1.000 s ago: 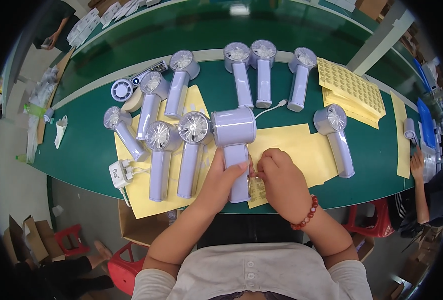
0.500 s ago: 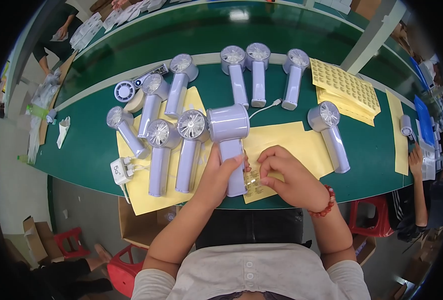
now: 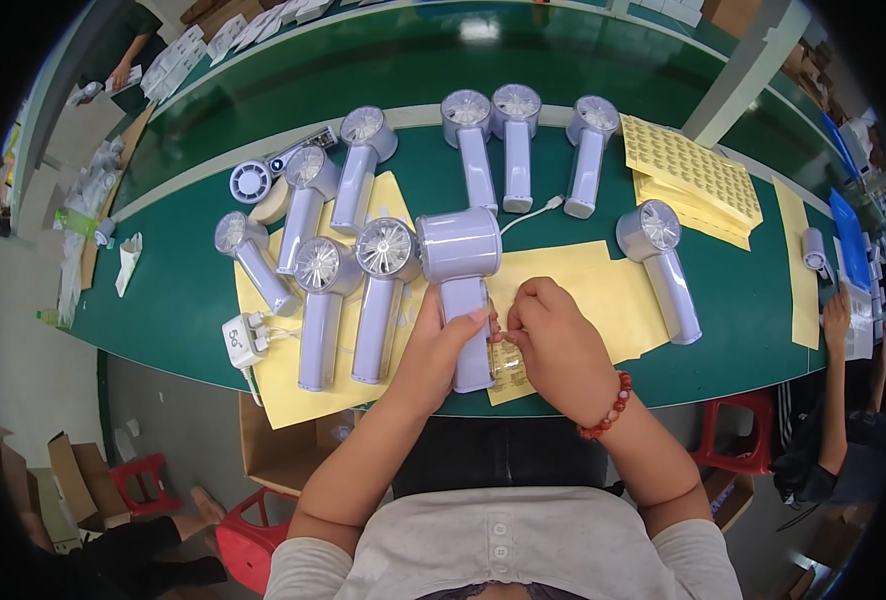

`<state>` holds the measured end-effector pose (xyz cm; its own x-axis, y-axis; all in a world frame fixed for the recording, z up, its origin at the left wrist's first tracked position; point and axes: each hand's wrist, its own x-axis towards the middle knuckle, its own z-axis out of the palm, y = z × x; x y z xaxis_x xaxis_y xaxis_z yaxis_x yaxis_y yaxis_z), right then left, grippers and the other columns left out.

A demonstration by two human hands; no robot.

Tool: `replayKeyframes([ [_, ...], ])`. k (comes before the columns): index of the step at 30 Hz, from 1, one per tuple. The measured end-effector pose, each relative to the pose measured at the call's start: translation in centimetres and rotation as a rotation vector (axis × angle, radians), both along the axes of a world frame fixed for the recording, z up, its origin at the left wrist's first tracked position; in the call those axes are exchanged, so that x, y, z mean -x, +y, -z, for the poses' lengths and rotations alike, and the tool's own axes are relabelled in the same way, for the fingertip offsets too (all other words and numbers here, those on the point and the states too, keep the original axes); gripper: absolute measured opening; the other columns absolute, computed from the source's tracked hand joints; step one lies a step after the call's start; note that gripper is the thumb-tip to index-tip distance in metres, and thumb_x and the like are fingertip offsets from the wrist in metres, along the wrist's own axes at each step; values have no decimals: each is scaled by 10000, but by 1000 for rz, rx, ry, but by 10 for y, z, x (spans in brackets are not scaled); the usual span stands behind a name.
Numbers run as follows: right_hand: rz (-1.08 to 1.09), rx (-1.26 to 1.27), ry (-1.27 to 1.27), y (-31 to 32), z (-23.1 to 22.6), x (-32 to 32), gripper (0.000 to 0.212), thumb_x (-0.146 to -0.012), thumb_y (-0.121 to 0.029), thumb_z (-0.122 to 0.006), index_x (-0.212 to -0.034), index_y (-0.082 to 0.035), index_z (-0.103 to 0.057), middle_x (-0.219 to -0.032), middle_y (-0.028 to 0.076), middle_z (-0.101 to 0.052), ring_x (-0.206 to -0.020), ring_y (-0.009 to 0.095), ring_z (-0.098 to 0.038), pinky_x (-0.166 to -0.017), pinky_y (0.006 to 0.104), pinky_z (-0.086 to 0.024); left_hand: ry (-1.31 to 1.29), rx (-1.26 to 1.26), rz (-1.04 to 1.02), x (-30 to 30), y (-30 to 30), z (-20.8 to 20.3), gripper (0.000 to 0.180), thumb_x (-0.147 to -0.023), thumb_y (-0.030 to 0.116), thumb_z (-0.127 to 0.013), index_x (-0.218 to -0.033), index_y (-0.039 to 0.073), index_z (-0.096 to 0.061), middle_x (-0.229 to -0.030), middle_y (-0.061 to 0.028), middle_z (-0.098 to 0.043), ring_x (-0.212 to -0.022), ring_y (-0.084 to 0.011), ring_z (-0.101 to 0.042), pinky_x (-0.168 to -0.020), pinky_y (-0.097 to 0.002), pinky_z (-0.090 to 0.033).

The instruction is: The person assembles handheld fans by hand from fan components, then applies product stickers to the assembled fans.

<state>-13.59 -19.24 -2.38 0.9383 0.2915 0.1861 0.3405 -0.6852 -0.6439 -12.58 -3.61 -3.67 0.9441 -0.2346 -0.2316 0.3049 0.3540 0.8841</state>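
Note:
My left hand (image 3: 431,352) is wrapped round the handle of a lavender handheld fan (image 3: 460,246), which stands head-up above the table's near edge. Close to the right of that handle, the fingertips of my right hand (image 3: 566,352) are pinched together; whatever they grip is too small to make out. Below them a shiny clear patch (image 3: 508,362) shows over a yellow sheet (image 3: 563,270). Two more lavender fans, one nearest (image 3: 385,285) and another beside it (image 3: 320,310), lie just left of my left hand.
Several similar fans lie around, including one at the right (image 3: 671,280). A stack of yellow label sheets (image 3: 698,175) is at the far right. A white charger (image 3: 245,342) with a cable sits at the left edge. A co-worker's hand (image 3: 836,320) is at the right.
My right hand has moved up and slightly left, bringing its pinched fingertips closer to the fan handle. My left hand keeps the fan in nearly the same place.

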Motion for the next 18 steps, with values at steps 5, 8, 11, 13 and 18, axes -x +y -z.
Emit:
replayKeyframes([
  [5,-23,7,-69,-1,3,2,99,-737,5,-601,-790,6,-518,-941,120,-492,-891,298,-517,-739,360,-462,1,14,2,1,0,2,371,-831,147,-497,-1164,43,-372,-920,-88,-528,-816,-159,-544,-764,-310,-470],
  [8,-133,-66,31,-10,-2,3,101,-733,24,-596,-794,7,-517,-935,123,-496,-887,297,-514,-756,348,-449,4,6,4,0,1,4,373,-831,146,-498,-1165,43,-371,-920,-89,-526,-810,-158,-544,-763,-307,-470],
  [11,-333,-123,148,-24,-9,-1,113,-726,40,-596,-799,8,-515,-929,131,-497,-875,295,-510,-761,339,-437,2,8,-1,0,2,3,375,-831,144,-499,-1168,43,-370,-923,-91,-525,-807,-159,-545,-762,-304,-471],
  [13,-351,-194,215,-27,-15,-3,127,-724,44,-610,-798,-1,-518,-953,121,-502,-886,280,-514,-762,325,-442,3,11,-9,-2,3,3,375,-831,141,-499,-1168,42,-369,-925,-91,-525,-806,-160,-545,-761,-303,-471],
  [18,-179,-394,265,-17,-13,-4,126,-710,54,-596,-780,-1,-506,-869,141,-495,-836,309,-494,-750,356,-426,17,13,-23,-4,-3,-1,366,-828,165,-524,-1146,43,-390,-913,-84,-531,-808,-163,-548,-743,-304,-469],
])
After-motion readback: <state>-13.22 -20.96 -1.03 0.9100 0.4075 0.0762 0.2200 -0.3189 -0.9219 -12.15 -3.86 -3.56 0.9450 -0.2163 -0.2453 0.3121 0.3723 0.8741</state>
